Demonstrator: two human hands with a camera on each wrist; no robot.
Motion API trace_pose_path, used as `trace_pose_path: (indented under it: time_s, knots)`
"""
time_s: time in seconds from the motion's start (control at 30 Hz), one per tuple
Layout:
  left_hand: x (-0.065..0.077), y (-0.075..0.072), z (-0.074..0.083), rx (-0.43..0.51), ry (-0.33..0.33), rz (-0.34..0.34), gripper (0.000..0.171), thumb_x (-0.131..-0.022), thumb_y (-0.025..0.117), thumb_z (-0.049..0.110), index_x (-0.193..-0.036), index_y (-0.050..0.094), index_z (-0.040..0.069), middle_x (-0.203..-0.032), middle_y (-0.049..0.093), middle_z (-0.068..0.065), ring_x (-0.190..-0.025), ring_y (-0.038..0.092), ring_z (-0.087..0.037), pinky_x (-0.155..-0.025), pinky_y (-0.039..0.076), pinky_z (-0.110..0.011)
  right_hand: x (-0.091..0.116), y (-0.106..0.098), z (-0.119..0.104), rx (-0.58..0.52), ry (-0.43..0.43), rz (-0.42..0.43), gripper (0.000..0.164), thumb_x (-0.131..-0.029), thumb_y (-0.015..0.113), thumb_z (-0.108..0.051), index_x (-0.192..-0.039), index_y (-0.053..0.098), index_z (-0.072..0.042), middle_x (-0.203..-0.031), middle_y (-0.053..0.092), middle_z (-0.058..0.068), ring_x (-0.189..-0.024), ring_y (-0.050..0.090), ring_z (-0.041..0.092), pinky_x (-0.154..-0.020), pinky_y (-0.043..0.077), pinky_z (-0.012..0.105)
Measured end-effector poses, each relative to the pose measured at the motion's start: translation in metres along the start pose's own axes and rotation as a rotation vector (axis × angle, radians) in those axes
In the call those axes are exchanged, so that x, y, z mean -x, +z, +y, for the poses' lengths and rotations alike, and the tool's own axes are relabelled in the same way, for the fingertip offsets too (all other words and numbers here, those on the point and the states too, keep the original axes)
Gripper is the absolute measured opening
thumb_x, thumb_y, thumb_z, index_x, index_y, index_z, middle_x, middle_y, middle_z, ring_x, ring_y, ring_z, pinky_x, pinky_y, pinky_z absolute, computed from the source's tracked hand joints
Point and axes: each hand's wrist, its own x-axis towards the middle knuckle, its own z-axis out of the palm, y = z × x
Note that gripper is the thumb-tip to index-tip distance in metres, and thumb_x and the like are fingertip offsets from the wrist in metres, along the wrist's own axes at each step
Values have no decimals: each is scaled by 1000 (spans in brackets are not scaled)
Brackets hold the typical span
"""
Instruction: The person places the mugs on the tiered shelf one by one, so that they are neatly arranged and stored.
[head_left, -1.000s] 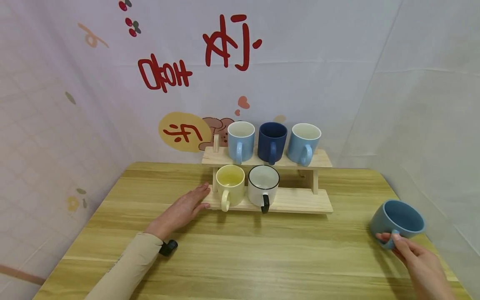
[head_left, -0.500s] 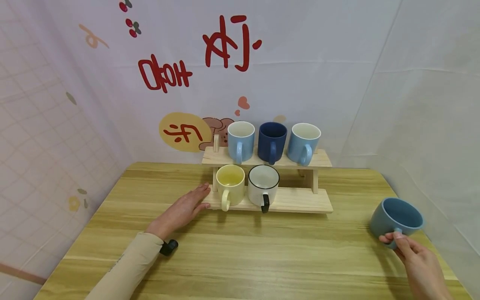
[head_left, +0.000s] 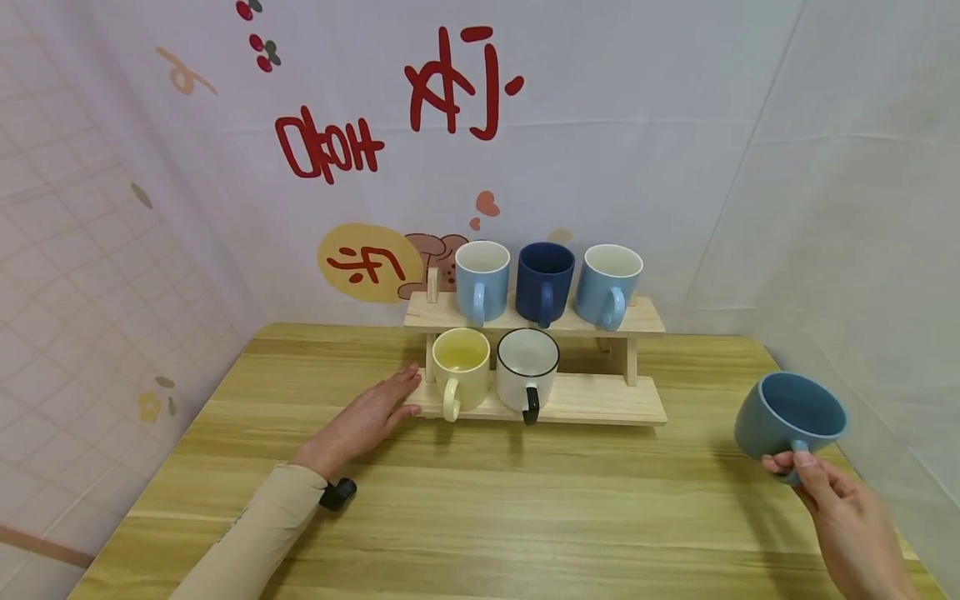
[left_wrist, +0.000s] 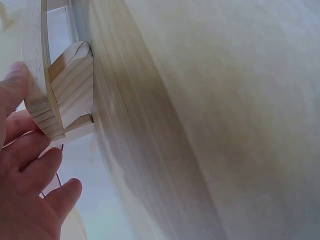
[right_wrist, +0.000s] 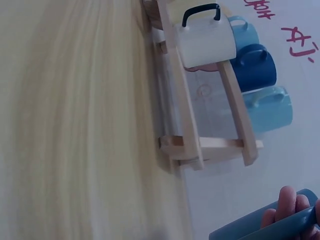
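At the right of the head view my right hand [head_left: 847,508] grips the handle of a wide grey-blue mug [head_left: 761,421], held above the table and tilted. In the right wrist view, fingers [right_wrist: 286,202] curl round that mug's handle. My left hand [head_left: 363,425] rests against the left end of a two-tier wooden rack [head_left: 600,398]; its fingers are fairly straight. The left wrist view shows the thumb [left_wrist: 16,82] touching the board's face. On the lower tier stand a yellow mug [head_left: 472,379] and a white mug [head_left: 517,387] with a black rim and handle.
Two light blue mugs, one left [head_left: 491,292] and one right [head_left: 596,296], flank a navy mug [head_left: 536,292] on the upper tier. All handles there point forward. Bare board shows right of the white mug. Printed white cloth [head_left: 637,100] hangs behind the wooden table [head_left: 525,517].
My right hand has raised the grey-blue mug a little, with the mug tilting slightly more. The left hand and the mugs on the rack have stayed put.
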Motion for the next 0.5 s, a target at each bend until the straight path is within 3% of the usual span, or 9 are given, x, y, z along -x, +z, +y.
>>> trace_pose_path:
  time_s: [0.5]
  knots:
    - [-1,2,0,-15,-14,1,60,-108,57,33,-155,44,-2,-164,35,-18,-150,36,-37,-118,34,-58,-2,28,-23,-59,-137,-90,29,-112,39,-6,-122,63,8,-114,74,3,-112,67,9,-98,44,9]
